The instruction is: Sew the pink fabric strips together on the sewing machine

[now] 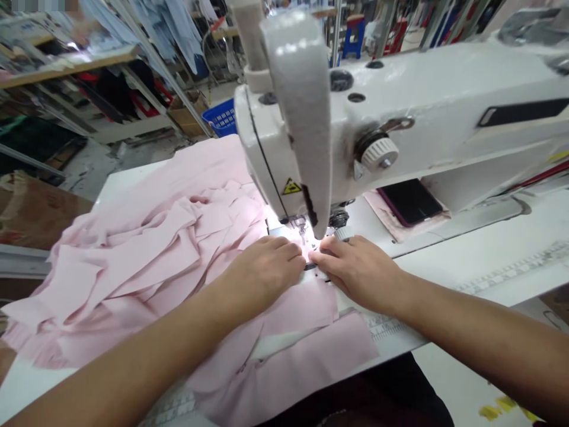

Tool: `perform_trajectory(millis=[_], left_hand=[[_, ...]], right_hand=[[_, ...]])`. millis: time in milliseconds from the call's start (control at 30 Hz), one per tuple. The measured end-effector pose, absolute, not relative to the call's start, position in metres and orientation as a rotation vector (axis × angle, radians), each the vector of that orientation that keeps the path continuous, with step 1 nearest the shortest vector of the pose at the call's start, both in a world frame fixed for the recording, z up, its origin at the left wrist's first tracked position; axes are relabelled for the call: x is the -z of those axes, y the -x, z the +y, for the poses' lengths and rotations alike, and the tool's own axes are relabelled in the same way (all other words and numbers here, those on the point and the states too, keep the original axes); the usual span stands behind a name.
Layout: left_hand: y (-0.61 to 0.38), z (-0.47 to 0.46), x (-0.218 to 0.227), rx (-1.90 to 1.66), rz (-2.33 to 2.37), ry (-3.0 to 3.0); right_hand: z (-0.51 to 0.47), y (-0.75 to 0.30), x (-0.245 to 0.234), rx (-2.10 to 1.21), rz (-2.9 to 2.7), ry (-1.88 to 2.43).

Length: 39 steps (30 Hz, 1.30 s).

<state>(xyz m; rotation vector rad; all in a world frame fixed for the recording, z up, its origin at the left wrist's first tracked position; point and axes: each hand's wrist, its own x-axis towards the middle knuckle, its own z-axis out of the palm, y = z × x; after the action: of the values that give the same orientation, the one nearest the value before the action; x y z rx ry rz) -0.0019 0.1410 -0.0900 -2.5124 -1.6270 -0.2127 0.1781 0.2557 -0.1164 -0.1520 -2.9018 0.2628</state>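
Observation:
A white sewing machine (284, 148) stands before me, its lit presser foot (302, 228) low over the bed. My left hand (269, 267) is just left of the needle area, fingers curled together and pressed down on pink fabric at the foot. From the right, my right hand (362, 270) meets it, thumb and fingers closed on the fabric's edge there. Most of what lies under the fingertips is hidden or washed out by the lamp. Nearer to me, a pink fabric piece (306, 305) lies below the left wrist, and another pink strip (320, 362) reaches the table's front edge.
A loose heap of pink cut pieces (146, 255) covers the table's left side. On the right, a dark phone (411, 201) rests on folded pink cloth under the machine arm. Printed rulers (502, 273) run along the table. Behind stand a blue basket (222, 118) and another worktable (71, 65).

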Motion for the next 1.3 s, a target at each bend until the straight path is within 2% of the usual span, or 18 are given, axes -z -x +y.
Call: perform_trajectory(millis=[267, 667, 1000, 1300], left_hand=[[0.002, 0.142, 0.096, 0.227, -1.513, 2.384], [0.006, 0.144, 0.097, 0.312, -1.487, 2.311], [0.005, 0.144, 0.096, 0.296, -1.465, 2.377], [0.004, 0.139, 0.092, 0.241, -1.437, 2.524]], right_hand=[[0.259, -0.176, 0.118, -0.357, -2.764, 0.156], [0.258, -0.164, 0.122, -0.013, -2.654, 0.134], [0.26, -0.163, 0.124, -0.018, -2.685, 0.09], [0.26, -0.179, 0.115, -0.114, -2.874, -0.126]])
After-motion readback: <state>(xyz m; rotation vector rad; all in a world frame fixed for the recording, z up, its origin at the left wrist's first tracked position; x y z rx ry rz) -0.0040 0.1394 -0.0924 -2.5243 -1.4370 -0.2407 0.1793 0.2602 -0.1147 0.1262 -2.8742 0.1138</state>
